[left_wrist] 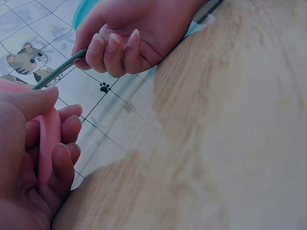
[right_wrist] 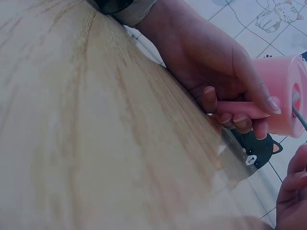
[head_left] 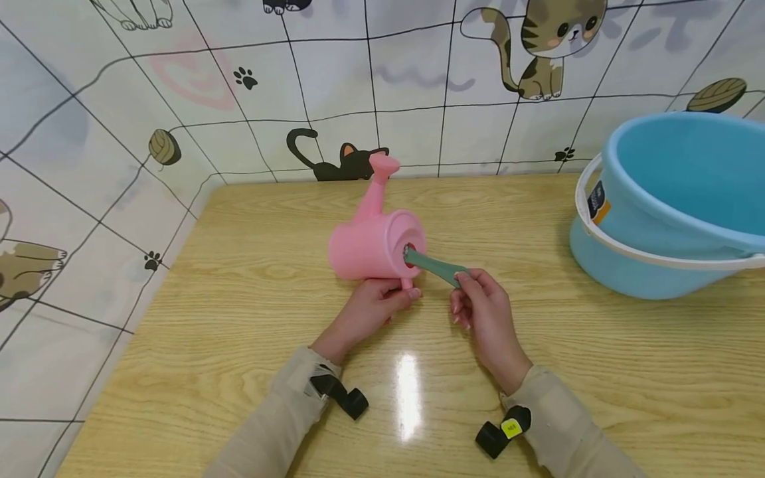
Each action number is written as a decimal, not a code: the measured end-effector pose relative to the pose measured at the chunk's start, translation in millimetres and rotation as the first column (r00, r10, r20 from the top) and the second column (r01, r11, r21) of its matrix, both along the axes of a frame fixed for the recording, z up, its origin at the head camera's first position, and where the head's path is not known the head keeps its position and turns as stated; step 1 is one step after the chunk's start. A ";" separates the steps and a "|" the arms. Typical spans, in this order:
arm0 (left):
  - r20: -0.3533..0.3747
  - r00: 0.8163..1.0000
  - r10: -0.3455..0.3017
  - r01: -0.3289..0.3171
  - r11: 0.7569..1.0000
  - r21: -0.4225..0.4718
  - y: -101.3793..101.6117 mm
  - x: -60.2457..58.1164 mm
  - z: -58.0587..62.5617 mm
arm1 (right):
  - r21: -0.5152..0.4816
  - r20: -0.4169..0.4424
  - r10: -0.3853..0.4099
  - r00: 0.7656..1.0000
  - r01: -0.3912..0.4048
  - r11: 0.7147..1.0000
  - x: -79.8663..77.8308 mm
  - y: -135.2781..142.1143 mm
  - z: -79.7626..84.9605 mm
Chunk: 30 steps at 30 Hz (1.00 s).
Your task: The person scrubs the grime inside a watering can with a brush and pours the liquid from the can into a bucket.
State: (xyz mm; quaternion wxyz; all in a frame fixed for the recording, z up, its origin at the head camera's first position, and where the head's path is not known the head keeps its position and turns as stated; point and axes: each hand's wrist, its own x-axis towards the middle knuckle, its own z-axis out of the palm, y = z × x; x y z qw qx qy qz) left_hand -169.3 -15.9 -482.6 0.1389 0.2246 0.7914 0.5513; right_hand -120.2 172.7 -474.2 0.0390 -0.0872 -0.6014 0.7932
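A pink watering can (head_left: 364, 249) is tipped sideways, its spout pointing up and its round end facing right. My left hand (head_left: 376, 307) grips the can's handle (left_wrist: 49, 139) from below, fingers curled round it and thumb on top in the left wrist view. My right hand (head_left: 493, 318) pinches the end of a slim green tool (head_left: 439, 267), flat and handle-like. This tool's far end reaches into the can's round opening, where a bit of red (head_left: 411, 256) shows; what kind of tool it is, I cannot tell.
A light blue bucket (head_left: 657, 265) with a white handle (head_left: 651, 255) stands at the right on the wooden table (head_left: 239, 332). Behind and to the left is a cat-patterned, tiled-looking wall covering (head_left: 335, 79). Small black cameras are strapped to both sleeves.
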 end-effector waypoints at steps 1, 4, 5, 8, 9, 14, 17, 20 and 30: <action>0.002 1.000 0.001 -0.001 1.000 0.000 0.1 0.1 0.1 | 0.004 0.001 0.005 1.000 -0.005 1.000 -0.1 -0.2 0.0; 0.006 1.000 0.002 -0.002 1.000 -0.001 0.5 0.1 0.6 | 0.015 0.005 0.021 1.000 -0.021 1.000 -0.2 -0.7 0.3; 0.009 1.000 0.002 -0.002 1.000 -0.002 0.6 0.3 0.8 | 0.018 0.006 0.030 1.000 -0.030 0.999 -0.1 -0.9 0.4; 0.012 1.000 0.002 -0.002 1.000 -0.003 0.3 0.1 0.6 | 0.032 0.010 0.046 0.999 -0.047 0.998 0.1 -1.1 0.7; 0.012 1.000 0.001 -0.001 1.000 -0.002 0.2 0.1 0.3 | 0.035 0.011 0.048 0.999 -0.048 0.998 0.3 -1.1 0.6; 0.008 1.000 -0.002 0.002 1.000 -0.004 -0.1 0.2 -0.6 | 0.041 0.004 0.039 0.999 -0.039 0.998 0.7 -1.0 0.1; 0.003 1.000 0.003 -0.003 1.000 -0.004 0.3 0.4 -0.1 | 0.029 -0.009 0.033 0.999 -0.033 0.999 1.2 -0.8 -0.2; -0.002 1.000 0.011 -0.011 1.000 -0.001 1.0 0.1 -0.5 | 0.017 -0.012 0.027 1.000 -0.027 0.999 1.5 -0.3 -0.3; -0.003 1.000 0.017 -0.017 1.000 0.008 1.5 -1.2 -2.0 | 0.049 -0.018 0.080 0.997 -0.079 0.996 2.1 -0.5 0.9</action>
